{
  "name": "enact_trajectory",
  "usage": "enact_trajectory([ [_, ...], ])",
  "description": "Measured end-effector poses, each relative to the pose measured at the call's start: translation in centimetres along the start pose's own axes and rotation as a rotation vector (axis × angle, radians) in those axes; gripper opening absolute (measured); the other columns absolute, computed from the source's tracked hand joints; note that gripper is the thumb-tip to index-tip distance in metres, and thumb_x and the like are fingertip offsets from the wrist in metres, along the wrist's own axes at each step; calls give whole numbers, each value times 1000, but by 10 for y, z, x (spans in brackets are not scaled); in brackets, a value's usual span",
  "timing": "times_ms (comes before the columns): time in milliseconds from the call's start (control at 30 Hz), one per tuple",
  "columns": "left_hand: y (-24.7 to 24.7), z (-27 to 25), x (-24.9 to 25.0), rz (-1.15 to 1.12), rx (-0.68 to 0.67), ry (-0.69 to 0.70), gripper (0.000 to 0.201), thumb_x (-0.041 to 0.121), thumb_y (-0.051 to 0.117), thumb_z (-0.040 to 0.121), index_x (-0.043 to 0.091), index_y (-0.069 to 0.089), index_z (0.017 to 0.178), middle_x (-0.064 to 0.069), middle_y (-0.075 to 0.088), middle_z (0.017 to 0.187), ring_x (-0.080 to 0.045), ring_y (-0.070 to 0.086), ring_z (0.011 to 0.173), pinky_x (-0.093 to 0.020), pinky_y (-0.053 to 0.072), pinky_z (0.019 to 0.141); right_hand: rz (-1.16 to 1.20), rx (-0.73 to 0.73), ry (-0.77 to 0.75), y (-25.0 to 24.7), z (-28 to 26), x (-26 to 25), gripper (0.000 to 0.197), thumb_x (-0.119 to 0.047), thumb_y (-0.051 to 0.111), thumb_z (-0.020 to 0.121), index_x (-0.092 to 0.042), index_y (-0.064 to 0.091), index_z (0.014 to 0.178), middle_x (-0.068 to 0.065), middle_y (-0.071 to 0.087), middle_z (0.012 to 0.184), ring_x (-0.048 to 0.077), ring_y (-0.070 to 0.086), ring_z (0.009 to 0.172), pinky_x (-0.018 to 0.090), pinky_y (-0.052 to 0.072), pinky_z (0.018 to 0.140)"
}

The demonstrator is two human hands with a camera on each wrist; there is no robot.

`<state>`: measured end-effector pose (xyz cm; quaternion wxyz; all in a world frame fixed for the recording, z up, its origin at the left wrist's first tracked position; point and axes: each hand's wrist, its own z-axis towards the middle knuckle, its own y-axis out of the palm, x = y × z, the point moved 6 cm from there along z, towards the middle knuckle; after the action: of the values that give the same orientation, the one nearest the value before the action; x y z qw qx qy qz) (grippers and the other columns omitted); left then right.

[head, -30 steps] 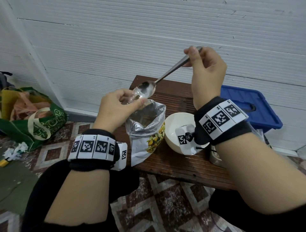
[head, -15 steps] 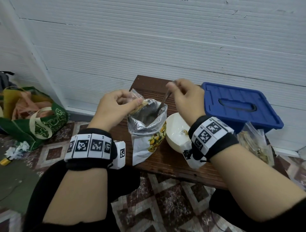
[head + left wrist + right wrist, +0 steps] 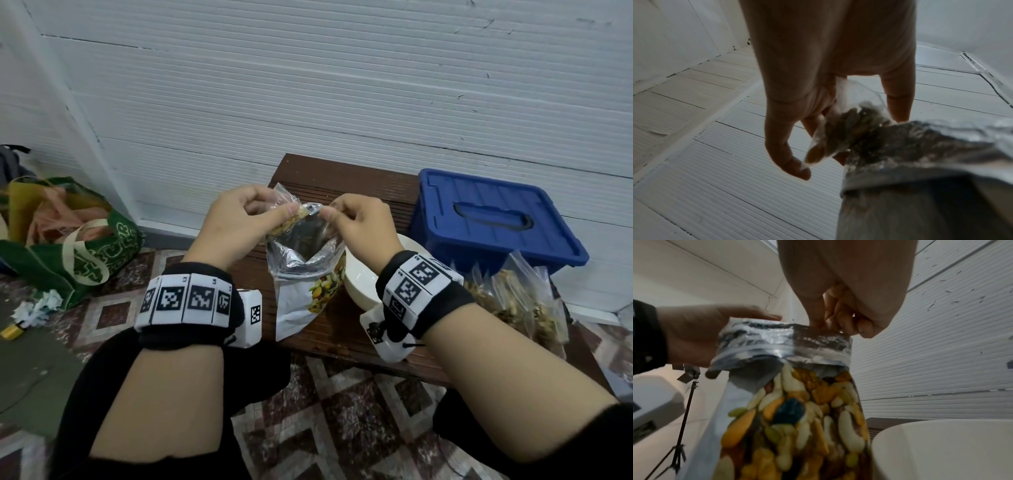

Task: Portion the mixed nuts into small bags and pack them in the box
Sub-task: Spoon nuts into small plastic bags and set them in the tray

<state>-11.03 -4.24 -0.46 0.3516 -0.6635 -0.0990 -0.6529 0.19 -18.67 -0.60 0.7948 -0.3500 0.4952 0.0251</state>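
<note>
My left hand [image 3: 281,212] holds a small clear bag [image 3: 286,221] with some nuts in it, just above the open mouth of the foil nut pouch [image 3: 308,294]. My right hand [image 3: 325,214] pinches the thin clear edge at the bag's right side with thumb and forefinger. In the left wrist view the small bag [image 3: 840,129] lies against the pouch's rim [image 3: 920,154]. The right wrist view shows my right hand [image 3: 838,327] curled right over the pouch [image 3: 797,418], whose printed front faces the camera. No spoon is visible. The blue box [image 3: 493,222] stands at the back right with its lid on.
A white bowl [image 3: 363,287] sits just right of the pouch on the brown slatted table [image 3: 342,178]. Filled clear bags [image 3: 517,298] lie at the table's right end, in front of the box. A green shopping bag [image 3: 78,253] and crumpled paper are on the floor at left.
My right hand brought the spoon down from above the small bag into the pouch, let go of it, and now pinches the small bag's edge. The left hand stayed put.
</note>
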Motion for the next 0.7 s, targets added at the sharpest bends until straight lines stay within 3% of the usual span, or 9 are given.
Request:
enact_trajectory([
  [67, 0, 0, -1, -6, -9, -10, 31, 42, 76, 73, 20, 69, 94, 2, 72, 93, -11, 67, 94, -29, 54, 75, 45, 83, 95, -6, 2, 7, 25, -19, 64, 89, -2, 64, 70, 14, 68, 73, 30, 64, 72, 38, 52, 72],
  [167, -1, -1, -1, -4, -9, -21, 31, 45, 76, 72, 24, 69, 92, 3, 73, 93, -12, 67, 95, -33, 54, 78, 107, 208, 188, -22, 5, 15, 27, -19, 59, 92, -7, 64, 68, -2, 67, 73, 16, 64, 76, 31, 51, 77],
  [267, -1, -2, -1, -3, -9, -15, 30, 45, 76, 72, 23, 69, 92, 3, 73, 93, -12, 67, 95, -39, 56, 85, 139, 311, 253, -37, 7, 22, 26, -19, 57, 93, -13, 64, 69, -4, 65, 74, 9, 58, 71, 25, 46, 70],
  [400, -1, -2, 2, 13, -7, 0, 29, 44, 76, 74, 23, 69, 93, 2, 73, 93, -11, 68, 92, -37, 56, 85, 157, 421, 298, -54, 10, 27, 24, -17, 55, 94, -3, 69, 81, -12, 57, 69, -2, 49, 64, 20, 38, 64],
  [500, -2, -3, 5, 41, 10, 27, 26, 41, 76, 74, 23, 69, 92, -1, 72, 92, -9, 67, 89, -29, 56, 81, 158, 464, 299, -66, 12, 26, 23, -16, 54, 94, -5, 67, 80, -13, 52, 65, -1, 45, 58, 11, 35, 52],
  [567, -3, -4, 8, 74, 25, 57, 25, 40, 77, 75, 22, 70, 91, -1, 72, 90, -6, 66, 85, -22, 54, 77, 152, 488, 293, -73, 14, 24, 25, -15, 54, 94, -10, 62, 70, -9, 53, 65, 2, 45, 57, 8, 33, 45],
  [633, -5, -4, 10, 112, 34, 80, 26, 40, 77, 74, 21, 71, 92, 1, 71, 88, -4, 65, 83, -20, 52, 76, 137, 524, 293, -81, 16, 22, 30, -16, 56, 92, -13, 53, 62, -5, 50, 63, 5, 44, 56, 11, 34, 46],
  [700, -7, -4, 12, 143, 33, 89, 27, 40, 77, 74, 21, 71, 92, 3, 71, 88, -3, 65, 82, -22, 54, 78, 141, 560, 290, -89, 18, 19, 27, -17, 56, 91, -11, 54, 65, -5, 50, 62, 4, 42, 54, 15, 33, 47],
])
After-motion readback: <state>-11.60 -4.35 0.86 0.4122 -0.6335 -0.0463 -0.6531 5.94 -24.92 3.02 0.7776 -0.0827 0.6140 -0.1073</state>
